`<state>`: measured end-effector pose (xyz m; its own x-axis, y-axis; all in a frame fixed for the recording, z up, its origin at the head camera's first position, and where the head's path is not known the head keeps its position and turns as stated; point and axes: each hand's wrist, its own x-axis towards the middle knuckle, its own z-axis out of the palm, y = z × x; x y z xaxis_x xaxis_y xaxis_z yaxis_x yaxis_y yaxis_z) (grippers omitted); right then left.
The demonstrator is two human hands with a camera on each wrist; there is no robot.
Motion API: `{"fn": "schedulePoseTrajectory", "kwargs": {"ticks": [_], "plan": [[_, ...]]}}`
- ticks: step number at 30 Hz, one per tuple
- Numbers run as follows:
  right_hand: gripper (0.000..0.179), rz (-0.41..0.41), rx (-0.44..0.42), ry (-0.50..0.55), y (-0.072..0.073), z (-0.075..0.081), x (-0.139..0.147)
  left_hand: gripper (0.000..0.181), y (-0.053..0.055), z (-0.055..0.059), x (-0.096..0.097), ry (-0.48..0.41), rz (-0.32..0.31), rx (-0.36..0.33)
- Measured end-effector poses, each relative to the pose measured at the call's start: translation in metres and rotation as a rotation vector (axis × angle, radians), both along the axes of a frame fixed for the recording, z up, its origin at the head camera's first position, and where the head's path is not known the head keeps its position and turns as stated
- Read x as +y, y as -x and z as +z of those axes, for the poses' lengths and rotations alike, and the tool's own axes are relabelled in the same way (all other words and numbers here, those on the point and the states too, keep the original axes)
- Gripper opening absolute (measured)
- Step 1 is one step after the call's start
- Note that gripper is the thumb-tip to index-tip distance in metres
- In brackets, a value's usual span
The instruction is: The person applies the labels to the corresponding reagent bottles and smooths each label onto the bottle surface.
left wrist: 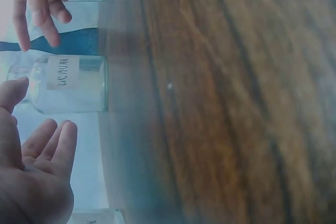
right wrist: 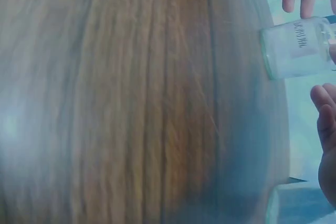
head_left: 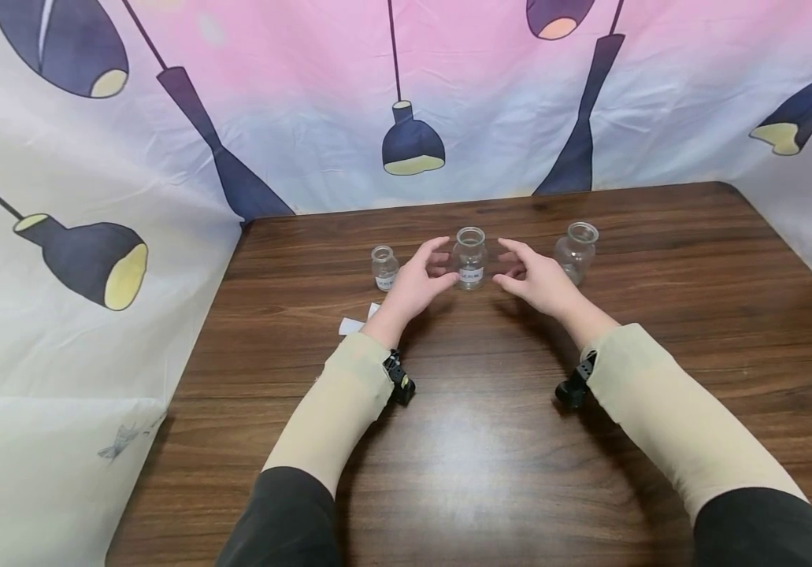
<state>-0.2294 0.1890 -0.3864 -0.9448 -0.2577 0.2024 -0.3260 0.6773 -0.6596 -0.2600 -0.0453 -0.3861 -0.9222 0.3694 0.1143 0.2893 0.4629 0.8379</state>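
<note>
A clear glass bottle (head_left: 470,250) with a white printed label stands upright mid-table. On its left is my left hand (head_left: 414,282), fingers loosely bent and thumb apart. My right hand (head_left: 539,282) mirrors it on the other side, a small gap from the glass. Neither hand holds anything. The left wrist view shows the labelled bottle (left wrist: 89,98) between both hands, the left palm (left wrist: 42,182) turned toward it. In the right wrist view, part of the right hand (right wrist: 328,150) is cut off by the frame edge, near the same bottle (right wrist: 286,59).
A smaller labelled glass bottle (head_left: 383,269) stands left of the left hand. Behind the right hand stands another glass bottle (head_left: 576,248), with no label visible. White paper slips (head_left: 350,326) lie by the left wrist. A printed cloth (head_left: 335,142) hangs behind the wooden table (head_left: 476,472).
</note>
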Motion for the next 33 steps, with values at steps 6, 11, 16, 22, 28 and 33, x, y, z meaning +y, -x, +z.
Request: {"fn": "schedulePoseTrajectory", "kwargs": {"ticks": [6, 11, 16, 22, 28, 33], "plan": [[0.062, 0.003, -0.048, -0.026, -0.007, 0.008, 0.01, 0.061, -0.004, 0.006, -0.004, 0.015, -0.003, 0.012], [0.058, 0.027, -0.052, -0.033, -0.011, 0.01, 0.018, 0.062, -0.007, 0.008, -0.009, 0.004, -0.016, 0.008], [0.055, 0.019, -0.049, -0.025, -0.016, 0.008, 0.027, 0.062, -0.01, 0.008, -0.014, 0.015, -0.021, -0.021], [0.055, 0.016, -0.055, -0.022, -0.023, 0.003, 0.04, 0.062, -0.014, 0.006, -0.018, 0.037, -0.052, -0.026], [0.054, 0.012, -0.061, -0.04, -0.031, 0.002, 0.055, 0.061, -0.016, 0.004, -0.023, 0.03, -0.072, -0.025], [0.053, -0.015, -0.065, -0.044, -0.037, 0.003, 0.065, 0.057, -0.017, 0.003, -0.028, 0.045, -0.062, -0.011]]}}
